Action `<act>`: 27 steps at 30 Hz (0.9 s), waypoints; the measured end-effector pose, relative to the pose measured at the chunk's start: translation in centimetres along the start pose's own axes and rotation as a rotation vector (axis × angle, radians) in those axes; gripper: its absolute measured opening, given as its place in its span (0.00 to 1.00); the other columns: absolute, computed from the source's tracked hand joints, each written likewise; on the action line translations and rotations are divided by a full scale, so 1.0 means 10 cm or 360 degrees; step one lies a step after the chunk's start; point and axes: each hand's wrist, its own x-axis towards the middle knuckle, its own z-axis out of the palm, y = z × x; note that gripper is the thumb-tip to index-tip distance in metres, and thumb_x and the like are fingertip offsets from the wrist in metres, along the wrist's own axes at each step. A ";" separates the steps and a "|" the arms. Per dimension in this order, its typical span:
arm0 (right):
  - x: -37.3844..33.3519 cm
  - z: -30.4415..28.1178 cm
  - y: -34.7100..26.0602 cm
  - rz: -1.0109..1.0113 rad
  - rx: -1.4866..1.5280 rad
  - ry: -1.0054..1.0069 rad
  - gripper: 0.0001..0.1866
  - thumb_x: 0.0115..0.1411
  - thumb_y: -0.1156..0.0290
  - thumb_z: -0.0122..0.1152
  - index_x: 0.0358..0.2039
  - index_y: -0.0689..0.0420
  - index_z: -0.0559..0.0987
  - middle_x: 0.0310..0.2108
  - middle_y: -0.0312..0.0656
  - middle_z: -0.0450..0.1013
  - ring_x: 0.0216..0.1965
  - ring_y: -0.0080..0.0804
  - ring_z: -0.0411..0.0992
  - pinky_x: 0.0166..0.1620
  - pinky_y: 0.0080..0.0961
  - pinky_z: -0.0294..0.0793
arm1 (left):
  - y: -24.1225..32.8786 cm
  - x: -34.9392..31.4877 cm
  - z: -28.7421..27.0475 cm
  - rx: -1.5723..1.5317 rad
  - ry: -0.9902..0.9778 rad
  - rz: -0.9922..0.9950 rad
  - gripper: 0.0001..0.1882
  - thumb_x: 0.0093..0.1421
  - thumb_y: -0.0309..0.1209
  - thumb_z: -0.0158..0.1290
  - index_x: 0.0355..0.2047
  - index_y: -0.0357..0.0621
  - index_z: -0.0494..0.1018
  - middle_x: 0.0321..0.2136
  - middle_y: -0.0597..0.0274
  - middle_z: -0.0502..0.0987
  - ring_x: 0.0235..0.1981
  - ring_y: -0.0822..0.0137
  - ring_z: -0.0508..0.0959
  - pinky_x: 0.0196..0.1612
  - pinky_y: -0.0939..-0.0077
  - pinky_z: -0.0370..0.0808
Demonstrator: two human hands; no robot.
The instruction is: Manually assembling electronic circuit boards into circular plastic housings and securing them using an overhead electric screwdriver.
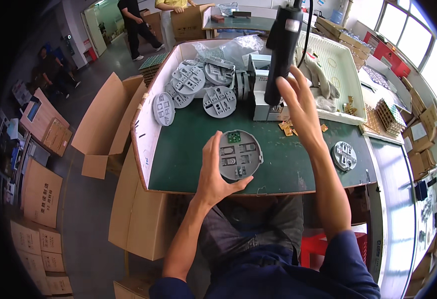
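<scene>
My left hand point(213, 172) is closed around the rim of a round grey plastic housing point(243, 158), fingers on its left side and thumb along its near edge. A small green circuit board point(234, 137) sits at the housing's far edge. Beside a hanging black electric screwdriver point(281, 55), my right hand point(300, 102) is raised with its fingers stretched out. One fingertip meets the screwdriver's edge in the picture; I cannot tell whether it touches. Under the screwdriver stands a small box-shaped metal device point(266, 107), with several small brass-coloured pieces point(286, 128) near it.
Several grey round housings point(219, 102) are heaped at the far left of the green table point(178, 154). Another round part point(344, 156) lies at the right. A white tray point(345, 74) with gloves stands at the far right. Cardboard boxes point(106, 124) flank the left side.
</scene>
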 end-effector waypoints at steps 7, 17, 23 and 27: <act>-1.12 -0.12 0.34 0.1145 0.1539 -0.0708 0.42 0.71 0.38 0.47 0.73 0.55 0.56 0.69 0.53 0.62 0.65 0.43 0.66 0.65 0.42 0.66 | 0.11 -0.02 0.14 -0.0032 -0.0028 0.0400 0.68 0.41 0.43 0.78 0.73 0.32 0.46 0.68 0.39 0.59 0.67 0.42 0.62 0.69 0.51 0.63; -1.14 -1.13 0.20 0.0560 -0.0257 -0.0523 0.55 0.55 0.45 0.74 0.73 0.60 0.56 0.69 0.52 0.61 0.64 0.47 0.68 0.65 0.41 0.69 | -0.07 0.34 -0.21 0.0337 -0.0002 0.0110 0.45 0.59 0.46 0.66 0.69 0.37 0.60 0.69 0.41 0.60 0.71 0.44 0.59 0.73 0.52 0.55; -0.99 -2.42 0.37 0.0528 -0.1728 -0.0302 0.58 0.47 0.49 0.80 0.74 0.49 0.58 0.66 0.59 0.62 0.65 0.57 0.65 0.66 0.42 0.66 | -1.20 0.80 -0.91 0.1129 0.0291 -0.0094 0.34 0.67 0.33 0.58 0.69 0.35 0.60 0.66 0.39 0.63 0.68 0.43 0.63 0.68 0.54 0.62; -1.09 -2.33 0.54 0.0880 -0.1791 -0.0506 0.58 0.46 0.50 0.79 0.73 0.49 0.58 0.66 0.57 0.62 0.65 0.59 0.64 0.67 0.45 0.64 | -1.49 0.90 -0.90 0.1489 0.0180 -0.0160 0.33 0.66 0.31 0.57 0.68 0.34 0.59 0.63 0.37 0.67 0.63 0.40 0.68 0.65 0.53 0.66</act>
